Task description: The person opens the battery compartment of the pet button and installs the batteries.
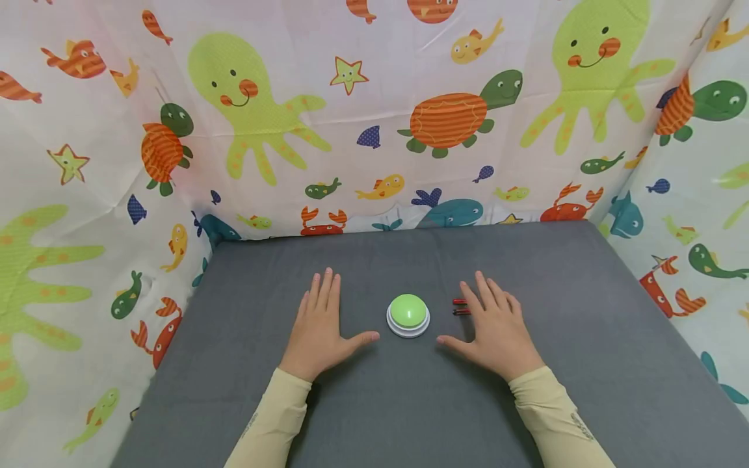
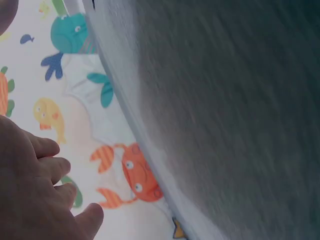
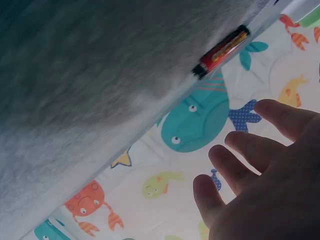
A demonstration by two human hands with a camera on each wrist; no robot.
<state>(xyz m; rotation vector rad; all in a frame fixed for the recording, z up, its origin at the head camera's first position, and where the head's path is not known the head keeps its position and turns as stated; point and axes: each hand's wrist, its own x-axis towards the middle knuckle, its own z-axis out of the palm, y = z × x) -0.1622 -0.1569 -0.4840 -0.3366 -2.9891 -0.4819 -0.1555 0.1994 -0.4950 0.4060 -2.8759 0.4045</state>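
Note:
A round green push button [image 1: 408, 311] on a white base sits on the grey cloth between the two hands. My left hand [image 1: 318, 335] is to its left, palm down with fingers straight and thumb spread towards the button, holding nothing. On the other side, my right hand [image 1: 500, 335] is likewise spread and holds nothing. Two small red-and-black cylinders, which look like batteries, lie by its fingers: an upper battery [image 1: 459, 301] and a lower battery [image 1: 461, 312], both partly hidden by that hand. The right wrist view shows one battery [image 3: 222, 51] with yellow lettering.
Grey cloth [image 1: 374, 409] covers the table. A white curtain [image 1: 328, 65] printed with sea animals stands along the back edge and both sides.

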